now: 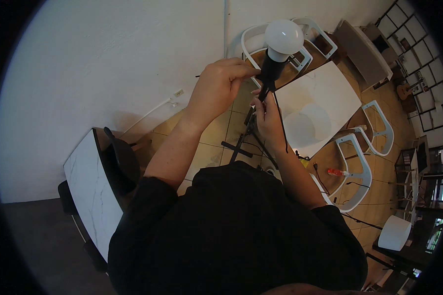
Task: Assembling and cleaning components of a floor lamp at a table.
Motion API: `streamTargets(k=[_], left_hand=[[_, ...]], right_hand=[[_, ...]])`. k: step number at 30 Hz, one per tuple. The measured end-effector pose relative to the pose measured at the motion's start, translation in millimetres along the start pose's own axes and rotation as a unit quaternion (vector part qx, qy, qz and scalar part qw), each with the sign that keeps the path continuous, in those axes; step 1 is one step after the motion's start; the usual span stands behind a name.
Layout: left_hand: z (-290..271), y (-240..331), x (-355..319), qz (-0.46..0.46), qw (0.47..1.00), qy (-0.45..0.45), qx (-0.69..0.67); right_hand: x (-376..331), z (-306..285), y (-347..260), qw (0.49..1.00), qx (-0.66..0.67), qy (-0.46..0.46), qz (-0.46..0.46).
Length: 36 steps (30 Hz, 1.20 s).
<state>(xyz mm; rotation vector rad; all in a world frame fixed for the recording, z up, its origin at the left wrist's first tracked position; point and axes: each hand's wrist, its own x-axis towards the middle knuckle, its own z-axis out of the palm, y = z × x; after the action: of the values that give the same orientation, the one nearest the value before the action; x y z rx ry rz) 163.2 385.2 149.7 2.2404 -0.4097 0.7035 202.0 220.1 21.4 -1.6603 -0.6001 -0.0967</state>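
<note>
A floor lamp stands before me, its round white bulb seated in a black lamp socket on top of a slim black pole. My left hand is closed, with thumb and forefinger pinched at the socket's side; the small part between the fingertips is hidden. Lower down, my right hand wraps round the lamp pole just below the socket. A thin black cord hangs past the right wrist. The stand's dark crossed feet rest on the tiled floor.
Beyond my right hand, a white drum lampshade sits on a white table ringed by white-framed chairs. A red-handled screwdriver lies on the nearest seat. Another marble-topped table stands left, and another white-shaded lamp lower right.
</note>
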Motion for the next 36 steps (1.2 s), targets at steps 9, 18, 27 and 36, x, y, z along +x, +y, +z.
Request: streamTargets(k=[9,18,27,36], left_hand=[[-1.6,2.0,-2.5,0.011,1.000,0.009,-0.014],[-5.4,1.3,-16.5,-0.035,0.996,0.038,-0.068],[2.9,1.6,-9.0,0.035,0.999,0.029,-0.006],[-2.7,-1.3,6.4,0.157,0.983,-0.042,0.089]], right_hand=[[-2.9,-1.2,-2.1,1.000,-0.014,-0.014,0.016],[-6.3,1.4,-8.5,0.999,-0.046,-0.015,0.021],[-9.2,-1.3,-7.4,1.000,-0.019,0.005,0.010],[-11.8,-5.9,-1.8,0.999,-0.025,0.018,0.017]])
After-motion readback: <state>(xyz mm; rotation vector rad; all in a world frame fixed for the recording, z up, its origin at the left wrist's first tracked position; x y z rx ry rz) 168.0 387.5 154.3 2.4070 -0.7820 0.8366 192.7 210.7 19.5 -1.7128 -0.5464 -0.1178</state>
